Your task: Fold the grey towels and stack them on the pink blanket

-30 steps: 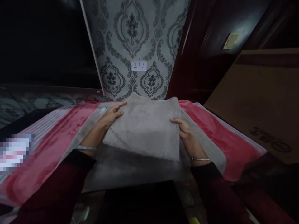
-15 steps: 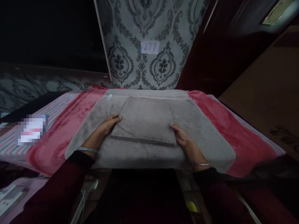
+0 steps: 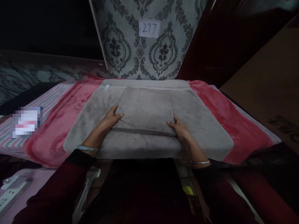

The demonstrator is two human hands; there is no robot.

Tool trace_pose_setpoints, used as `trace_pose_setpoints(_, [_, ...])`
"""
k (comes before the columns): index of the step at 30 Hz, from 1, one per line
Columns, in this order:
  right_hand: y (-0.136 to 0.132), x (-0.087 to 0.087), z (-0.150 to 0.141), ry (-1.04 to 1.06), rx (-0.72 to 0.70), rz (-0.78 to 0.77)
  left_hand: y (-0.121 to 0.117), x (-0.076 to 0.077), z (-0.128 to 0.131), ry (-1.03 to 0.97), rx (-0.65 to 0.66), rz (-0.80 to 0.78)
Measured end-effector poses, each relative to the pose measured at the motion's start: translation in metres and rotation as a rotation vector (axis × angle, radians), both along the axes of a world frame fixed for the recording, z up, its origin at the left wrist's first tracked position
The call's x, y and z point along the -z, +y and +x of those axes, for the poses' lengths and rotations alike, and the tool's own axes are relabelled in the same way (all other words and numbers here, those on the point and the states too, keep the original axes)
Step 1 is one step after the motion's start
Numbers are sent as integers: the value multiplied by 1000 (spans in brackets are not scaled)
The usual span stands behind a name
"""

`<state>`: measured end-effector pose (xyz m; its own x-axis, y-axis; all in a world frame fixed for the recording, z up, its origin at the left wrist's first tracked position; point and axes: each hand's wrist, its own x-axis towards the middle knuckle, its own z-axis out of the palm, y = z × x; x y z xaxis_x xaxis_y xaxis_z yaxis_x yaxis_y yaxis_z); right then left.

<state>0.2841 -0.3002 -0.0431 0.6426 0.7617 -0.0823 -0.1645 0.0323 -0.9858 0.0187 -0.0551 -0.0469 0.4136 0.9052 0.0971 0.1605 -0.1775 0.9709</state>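
A folded grey plush towel (image 3: 146,109) lies on a larger spread grey plush cloth (image 3: 198,124). My left hand (image 3: 109,118) grips its left edge, thumb on top and the other fingers along the side. At the opposite edge my right hand (image 3: 179,128) holds on the same way, thumb over the top near the front corner. The fingertips under the towel's edges are hidden. Its layered front edge faces me. A small white tag (image 3: 107,87) shows at the back left of the spread cloth.
Under the grey cloth lies a red and striped cover (image 3: 58,121). A dark screen (image 3: 49,28) stands at back left, a cardboard box (image 3: 266,77) at right. A power strip (image 3: 14,193) is at lower left. The patterned wall bears a "277" paper (image 3: 149,28).
The view has tilted slightly down, so the scene sits higher or lower in places. Both thumbs have shifted a little farther onto the towel; it stays in place on the cloth.
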Motion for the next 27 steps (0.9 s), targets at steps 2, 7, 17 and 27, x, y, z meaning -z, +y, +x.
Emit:
trace_pose_setpoints(2, [-2,2,0,-25,-16,33,-1,0,-3,13,41,-19])
trace_pose_setpoints(7, [-3,10,5,-142,137,53,-4,0,-2,192,4,165])
trace_pose_setpoints(17, [-9,-7,3,-1152,101,-315,-27,-37,1,612,-37,546])
trace_pose_setpoints(27, [43,-11,-52,-1485,-304,-593,-78,-24,45,956,383,753])
